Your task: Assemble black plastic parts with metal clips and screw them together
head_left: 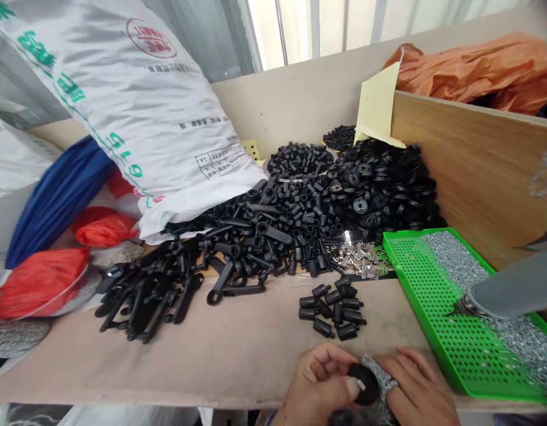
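**Hands, 2, near edge of bench.** Left hand [317,384]: narrow grip on one black disc [365,384], thumb against one small metal clip [361,386] at its face. Right hand [417,387]: narrow grip, fingers curled around one silver-speckled strip [378,378] touching the disc's right side.

**Bench [211,367], beige-covered, running left to right.** Just far of the hands: about a dozen black pegs [333,310], loose. Farther: one heap of long black arms [144,290], left; one large mixed heap of black plastic parts [326,201], centre; one small heap of silver clips [357,260]. Right: one green perforated tray [415,278] holding small silver parts [455,260].

**Surroundings.** One white printed sack [122,100], far left; two red bags [40,284]; one blue bundle [55,201]; one orange bag [468,71], far right; one plywood board [477,165], right.
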